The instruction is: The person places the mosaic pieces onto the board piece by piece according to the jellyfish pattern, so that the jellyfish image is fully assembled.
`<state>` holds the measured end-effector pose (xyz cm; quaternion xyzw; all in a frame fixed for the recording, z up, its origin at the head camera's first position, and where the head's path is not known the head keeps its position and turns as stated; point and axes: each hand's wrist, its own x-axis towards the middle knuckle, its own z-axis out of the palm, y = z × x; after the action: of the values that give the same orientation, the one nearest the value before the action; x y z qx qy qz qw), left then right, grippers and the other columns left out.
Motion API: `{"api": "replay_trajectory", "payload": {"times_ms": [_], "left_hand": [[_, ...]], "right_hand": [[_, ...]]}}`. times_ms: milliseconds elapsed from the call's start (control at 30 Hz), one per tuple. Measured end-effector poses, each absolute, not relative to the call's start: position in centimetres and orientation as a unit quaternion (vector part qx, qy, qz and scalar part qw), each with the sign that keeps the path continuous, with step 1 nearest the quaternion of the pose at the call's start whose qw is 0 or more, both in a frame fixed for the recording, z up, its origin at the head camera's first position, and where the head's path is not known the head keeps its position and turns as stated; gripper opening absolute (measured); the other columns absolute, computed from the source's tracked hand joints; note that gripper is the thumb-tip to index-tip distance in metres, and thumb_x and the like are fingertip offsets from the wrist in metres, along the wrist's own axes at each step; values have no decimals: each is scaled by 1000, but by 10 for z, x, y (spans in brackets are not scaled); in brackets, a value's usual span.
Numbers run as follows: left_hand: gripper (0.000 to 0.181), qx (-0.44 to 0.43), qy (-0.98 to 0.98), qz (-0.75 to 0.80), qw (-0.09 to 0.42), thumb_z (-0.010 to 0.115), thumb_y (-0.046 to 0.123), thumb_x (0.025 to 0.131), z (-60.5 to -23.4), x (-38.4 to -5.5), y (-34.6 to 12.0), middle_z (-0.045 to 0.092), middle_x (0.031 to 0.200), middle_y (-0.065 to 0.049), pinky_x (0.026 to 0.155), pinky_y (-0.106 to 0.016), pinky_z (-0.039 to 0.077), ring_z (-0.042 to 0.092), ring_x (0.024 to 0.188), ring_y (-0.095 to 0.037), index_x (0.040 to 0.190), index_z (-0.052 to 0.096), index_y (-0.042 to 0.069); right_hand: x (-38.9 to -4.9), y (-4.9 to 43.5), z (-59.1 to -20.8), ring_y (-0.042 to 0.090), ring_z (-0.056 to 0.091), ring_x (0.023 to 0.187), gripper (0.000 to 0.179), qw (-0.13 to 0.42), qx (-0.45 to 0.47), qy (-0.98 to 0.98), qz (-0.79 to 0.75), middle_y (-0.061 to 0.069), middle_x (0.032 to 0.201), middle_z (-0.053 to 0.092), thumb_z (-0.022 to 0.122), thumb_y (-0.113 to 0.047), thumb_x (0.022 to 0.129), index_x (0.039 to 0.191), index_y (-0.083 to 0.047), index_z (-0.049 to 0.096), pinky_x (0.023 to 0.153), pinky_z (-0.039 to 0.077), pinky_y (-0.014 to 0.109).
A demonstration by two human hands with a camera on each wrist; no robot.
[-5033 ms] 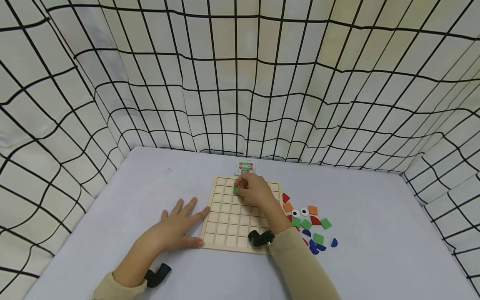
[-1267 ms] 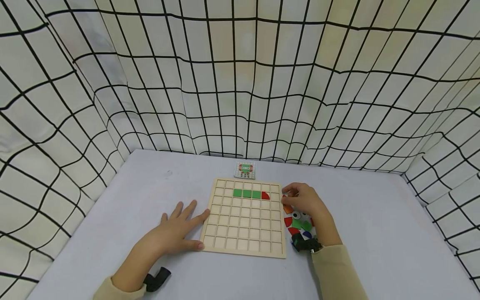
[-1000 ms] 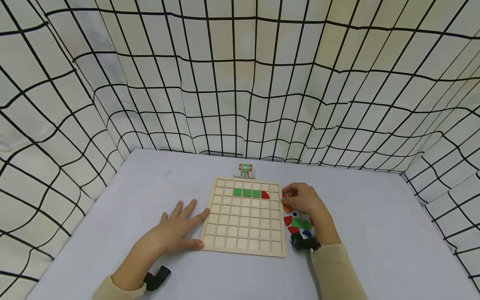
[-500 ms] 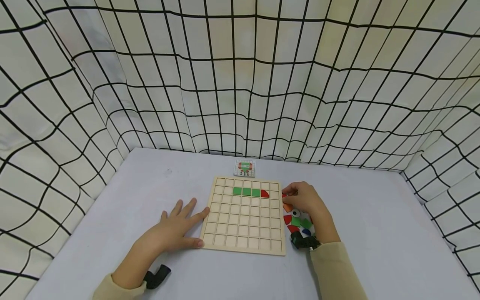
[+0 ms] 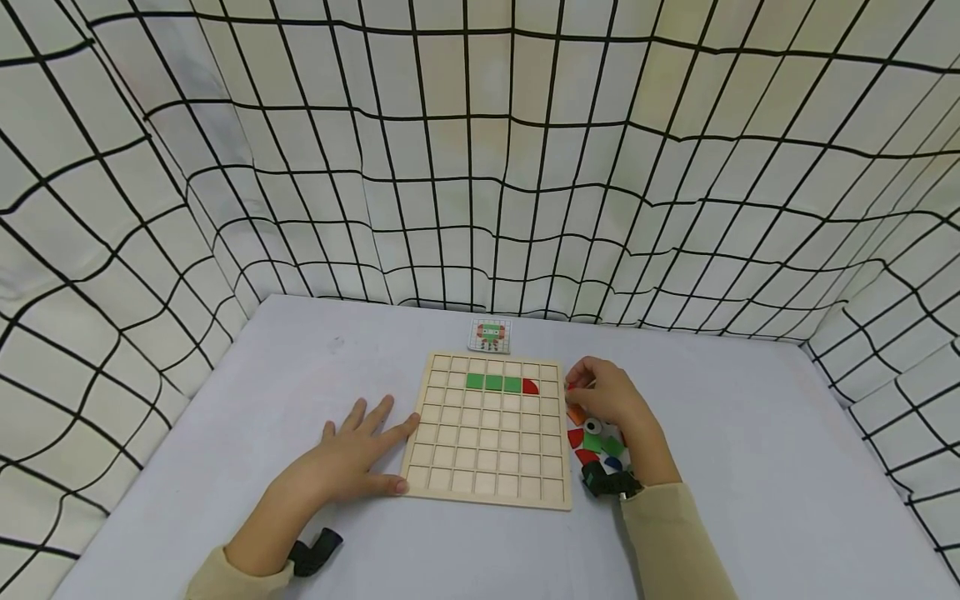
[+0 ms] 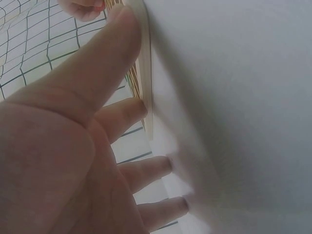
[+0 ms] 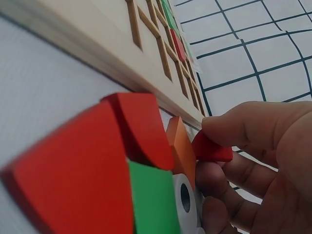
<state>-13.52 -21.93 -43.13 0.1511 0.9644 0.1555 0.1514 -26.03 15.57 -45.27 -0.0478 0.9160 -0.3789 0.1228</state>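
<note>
A wooden grid board [image 5: 487, 437] lies on the table. One row near its far side carries three green squares [image 5: 492, 382] and a red quarter-circle piece [image 5: 530, 387]. My left hand [image 5: 348, 458] has its fingers spread; thumb and index finger touch the board's left edge, as the left wrist view [image 6: 58, 146] also shows of that hand. Just off the board's right edge, my right hand [image 5: 611, 396] pinches another red quarter-circle piece [image 7: 212, 147] between thumb and fingers. That piece is mostly hidden in the head view.
Loose pieces lie right of the board under my right hand: an orange piece [image 5: 576, 414], red pieces [image 5: 576, 438], green squares [image 5: 592, 443], a white eye disc [image 5: 592, 426] and a blue piece [image 5: 612, 463]. A small pattern card [image 5: 490, 336] stands behind the board. Black netting [image 5: 480, 179] encloses the table.
Five seconds ago my right hand was over the board at a green square. The green row and red piece now show there. The hand moved right to the loose pieces and pinches a red one.
</note>
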Motion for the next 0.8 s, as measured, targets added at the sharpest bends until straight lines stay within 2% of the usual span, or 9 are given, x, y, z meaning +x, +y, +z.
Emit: {"api": "replay_trajectory", "payload": {"times_ms": [133, 367, 567, 800], "left_hand": [[89, 153, 963, 164, 151, 74, 56, 80, -431, -136, -220, 19, 163, -25, 99, -84, 16, 10, 146, -58, 155, 38, 24], [90, 150, 964, 163, 148, 74, 58, 78, -433, -136, -218, 20, 162, -25, 99, -85, 16, 12, 145, -59, 155, 39, 24], [90, 151, 964, 160, 147, 74, 58, 79, -433, -135, -218, 21, 162, -25, 99, -85, 16, 12, 145, -59, 155, 39, 24], [90, 150, 965, 157, 145, 74, 58, 79, -435, -136, -219, 20, 163, -25, 99, -85, 16, 12, 145, -59, 155, 39, 25]], "right_hand": [[-259, 155, -451, 20, 59, 73, 18, 111, -53, 917, -380, 7, 94, 63, 70, -16, 90, 106, -11, 63, 60, 49, 31], [-258, 153, -448, 21, 59, 78, 29, 92, -41, 921, -377, 8, 100, 64, 67, -20, 94, 122, -14, 65, 61, 49, 31], [-258, 148, -445, 22, 62, 89, 23, 74, -49, 916, -392, 6, 101, 67, 68, -21, 94, 115, -13, 69, 68, 52, 31], [-256, 137, -446, 21, 64, 92, 21, 77, -66, 894, -436, 4, 104, 68, 70, -20, 93, 113, -13, 70, 78, 52, 36]]}}
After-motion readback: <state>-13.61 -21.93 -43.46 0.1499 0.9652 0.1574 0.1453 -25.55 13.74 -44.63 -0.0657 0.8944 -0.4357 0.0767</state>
